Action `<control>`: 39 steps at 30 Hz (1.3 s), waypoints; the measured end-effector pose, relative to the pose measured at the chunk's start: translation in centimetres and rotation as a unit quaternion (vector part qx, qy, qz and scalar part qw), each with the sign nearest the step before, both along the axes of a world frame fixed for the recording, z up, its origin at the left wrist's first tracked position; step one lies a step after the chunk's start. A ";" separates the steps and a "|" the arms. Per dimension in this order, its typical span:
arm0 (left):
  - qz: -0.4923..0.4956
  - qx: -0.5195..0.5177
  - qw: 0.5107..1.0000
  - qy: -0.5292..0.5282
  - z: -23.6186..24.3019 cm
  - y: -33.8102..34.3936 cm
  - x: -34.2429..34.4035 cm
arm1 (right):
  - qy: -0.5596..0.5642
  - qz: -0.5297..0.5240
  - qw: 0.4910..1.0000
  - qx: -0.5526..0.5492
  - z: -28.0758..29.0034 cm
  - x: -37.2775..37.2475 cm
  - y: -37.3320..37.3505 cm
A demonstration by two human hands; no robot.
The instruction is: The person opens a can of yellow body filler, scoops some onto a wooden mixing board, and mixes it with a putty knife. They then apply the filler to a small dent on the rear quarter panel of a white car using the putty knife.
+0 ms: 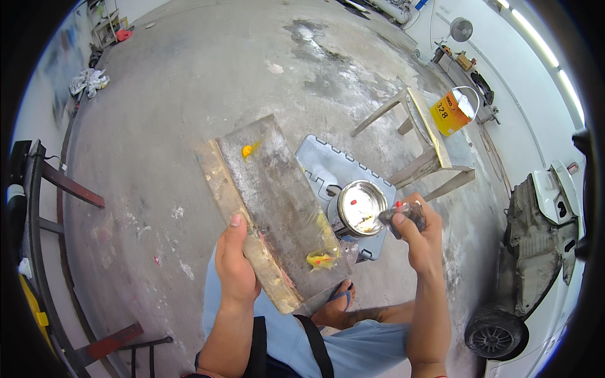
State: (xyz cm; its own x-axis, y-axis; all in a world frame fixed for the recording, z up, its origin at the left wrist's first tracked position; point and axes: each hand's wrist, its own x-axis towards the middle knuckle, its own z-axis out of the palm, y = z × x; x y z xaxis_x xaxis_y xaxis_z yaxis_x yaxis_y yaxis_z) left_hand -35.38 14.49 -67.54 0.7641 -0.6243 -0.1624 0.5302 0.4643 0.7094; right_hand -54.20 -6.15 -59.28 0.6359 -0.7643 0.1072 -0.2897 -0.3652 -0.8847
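My left hand (236, 268) grips the near wooden edge of a flat mixing board (271, 179), its thumb on top. The board is tilted over my lap, its grey top smeared. A small yellow-orange dab of paste (246, 151) lies near the far end, and a larger yellow blob with red specks (320, 260) near the close end. My right hand (422, 233) is closed round a dark, stained scraper (406, 216), its end at the right rim of an open metal tin (341, 217). Whitish material with a red spot shows inside the tin. The scraper's blade is mostly hidden.
The tin stands on a grey-blue plastic step or case (372, 246). Behind it are a worn wooden stool (419, 126) and a yellow-orange bucket (452, 113). A car part with a wheel (496, 334) stands at right, a dark metal frame (69, 186) at left.
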 end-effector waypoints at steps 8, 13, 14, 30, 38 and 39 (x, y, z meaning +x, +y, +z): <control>-0.095 -0.224 0.947 0.209 -1.6 -1.7 -2.5 | -0.208 -0.017 0.935 0.287 -3.3 4.8 1.3; -0.088 -0.299 0.921 0.234 -1.4 -2.3 -5.6 | -0.193 -0.016 0.908 0.372 -5.2 7.2 4.9; -0.072 -0.290 0.927 0.226 -1.2 -2.3 -6.0 | -0.178 -0.010 0.909 0.377 -5.6 7.3 5.5; -0.077 -0.306 0.929 0.193 -1.7 0.1 -0.9 | 0.218 0.088 0.946 -0.221 -3.9 3.9 -2.1; -0.129 -0.264 0.917 0.268 -1.5 0.2 -0.9 | 0.077 0.085 0.990 -0.086 -2.7 4.2 -0.8; -0.147 -0.271 0.912 0.270 -1.5 0.2 -0.9 | 0.061 0.085 0.994 0.003 -2.2 4.2 -0.4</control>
State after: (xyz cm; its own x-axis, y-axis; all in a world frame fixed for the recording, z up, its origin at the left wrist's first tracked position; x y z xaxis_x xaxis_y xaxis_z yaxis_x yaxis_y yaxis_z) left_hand -36.27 14.73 -69.02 0.4504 -0.8899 -0.0717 0.8926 0.4505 0.0163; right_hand -49.99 -6.53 -61.44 0.7644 -0.6446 0.0169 -0.3295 -0.4131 -0.8490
